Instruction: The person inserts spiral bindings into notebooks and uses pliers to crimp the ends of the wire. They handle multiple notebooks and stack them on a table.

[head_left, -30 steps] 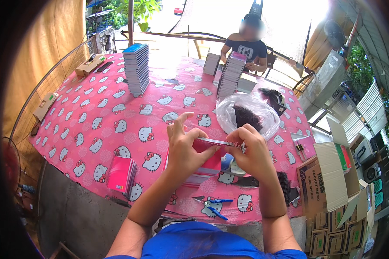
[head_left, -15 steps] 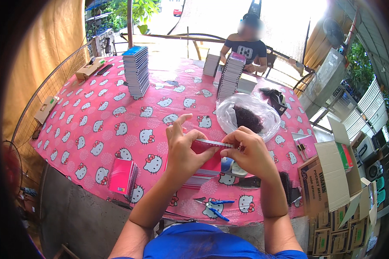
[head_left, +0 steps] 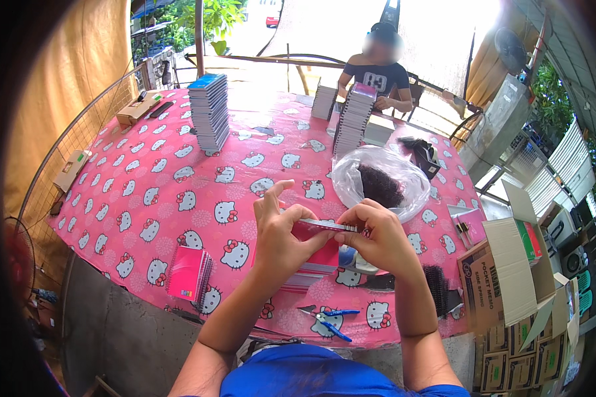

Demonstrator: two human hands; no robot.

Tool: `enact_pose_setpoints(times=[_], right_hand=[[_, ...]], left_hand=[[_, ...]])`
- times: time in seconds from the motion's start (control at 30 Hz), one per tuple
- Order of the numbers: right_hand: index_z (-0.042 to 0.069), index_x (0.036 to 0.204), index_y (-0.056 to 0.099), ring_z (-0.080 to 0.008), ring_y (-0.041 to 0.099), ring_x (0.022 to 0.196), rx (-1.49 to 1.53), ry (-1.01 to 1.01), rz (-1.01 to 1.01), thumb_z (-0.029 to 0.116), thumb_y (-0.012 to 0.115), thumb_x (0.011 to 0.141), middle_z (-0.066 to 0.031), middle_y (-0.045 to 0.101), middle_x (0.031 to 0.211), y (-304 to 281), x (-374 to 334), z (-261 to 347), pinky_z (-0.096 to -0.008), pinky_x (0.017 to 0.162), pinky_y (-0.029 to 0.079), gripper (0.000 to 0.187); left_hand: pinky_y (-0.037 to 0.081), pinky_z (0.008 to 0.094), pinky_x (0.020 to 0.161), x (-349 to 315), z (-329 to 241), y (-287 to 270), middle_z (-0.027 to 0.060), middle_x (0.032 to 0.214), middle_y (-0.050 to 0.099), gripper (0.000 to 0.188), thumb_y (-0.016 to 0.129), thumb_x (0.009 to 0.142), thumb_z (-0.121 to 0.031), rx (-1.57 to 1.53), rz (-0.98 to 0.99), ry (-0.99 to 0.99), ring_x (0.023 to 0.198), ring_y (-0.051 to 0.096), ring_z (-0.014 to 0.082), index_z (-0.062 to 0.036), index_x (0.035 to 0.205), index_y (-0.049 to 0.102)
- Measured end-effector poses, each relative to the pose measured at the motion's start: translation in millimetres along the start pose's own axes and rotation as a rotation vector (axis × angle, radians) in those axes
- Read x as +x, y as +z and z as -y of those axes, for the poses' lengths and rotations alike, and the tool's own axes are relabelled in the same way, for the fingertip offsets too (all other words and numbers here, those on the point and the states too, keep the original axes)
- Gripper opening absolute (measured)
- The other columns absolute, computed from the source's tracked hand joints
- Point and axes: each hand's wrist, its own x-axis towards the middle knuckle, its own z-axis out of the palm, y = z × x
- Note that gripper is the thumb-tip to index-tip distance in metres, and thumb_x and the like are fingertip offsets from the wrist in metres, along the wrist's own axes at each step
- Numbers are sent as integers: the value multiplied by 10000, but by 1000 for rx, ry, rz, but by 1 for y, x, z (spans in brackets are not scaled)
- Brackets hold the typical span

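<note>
Held edge-up in front of me is a thin pink notebook [head_left: 319,225]. My left hand [head_left: 277,231] pinches its left end between thumb and forefinger, the other fingers raised. At the right end my right hand [head_left: 379,233] closes thumb and fingertips on the notebook's edge; whether a binding coil is between them is hidden. Just below lies a stack of pink-covered notebooks [head_left: 306,279], partly covered by my left hand. Several spiral-bound pink notebooks [head_left: 187,272] are piled to the left. Blue-handled pliers [head_left: 329,322] rest near the table's front edge.
A clear plastic bag [head_left: 351,173] holds a dark tangle of what look like coils [head_left: 381,185]. Black coils [head_left: 434,284] lie at the right. Tall notebook stacks [head_left: 209,116] [head_left: 355,119] stand farther back. An open carton [head_left: 487,288] is at right; a person [head_left: 377,76] sits across the table.
The notebook's edge has tilted and dropped slightly at its right end, and my right hand has shifted a little with it. Both hands keep their grip.
</note>
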Motion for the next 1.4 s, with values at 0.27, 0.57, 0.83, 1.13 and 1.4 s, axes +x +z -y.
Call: enact_pose_setpoints(times=[0.27, 0.57, 0.83, 1.13, 1.4], right_hand=[[17, 869, 645, -160, 557, 708, 55, 30, -84, 117, 775, 702, -63, 577, 790, -2, -1, 3, -301, 619, 446, 234], [1, 831, 612, -280, 609, 744, -90, -76, -114, 115, 723, 751, -117, 592, 812, 3, -3, 2, -370, 637, 472, 177], [9, 865, 631, -315, 623, 738, -200, -212, -296, 98, 655, 807, -136, 616, 772, 16, -8, -7, -398, 669, 493, 109], [49, 988, 658, -321, 653, 820, -504, 285, 182, 363, 755, 711, -164, 664, 861, 31, -73, -195, -410, 713, 514, 430], [21, 983, 597, -295, 663, 828, -390, 434, -38, 208, 717, 681, -173, 670, 917, 46, -39, -197, -401, 756, 525, 374]], left_hand=[[399, 415, 913, 0, -2, 1, 145, 1317, 437, 275, 858, 593, -192, 3, -13, -7, 1115, 407, 332, -74, 769, 683], [351, 435, 961, 0, 0, 3, 137, 1316, 449, 299, 872, 561, -204, -37, -16, -59, 1154, 406, 313, -81, 749, 674], [397, 418, 922, 0, -5, -4, 157, 1312, 441, 278, 861, 602, -201, 2, 1, 19, 1111, 412, 328, -68, 764, 678], [411, 438, 915, 1, -1, -2, 143, 1264, 463, 306, 872, 606, -222, -68, 40, -6, 1120, 446, 321, -68, 780, 672], [469, 399, 863, -2, 5, -5, 153, 1210, 471, 316, 872, 610, -218, -167, 21, -42, 1054, 507, 296, -56, 791, 670]])
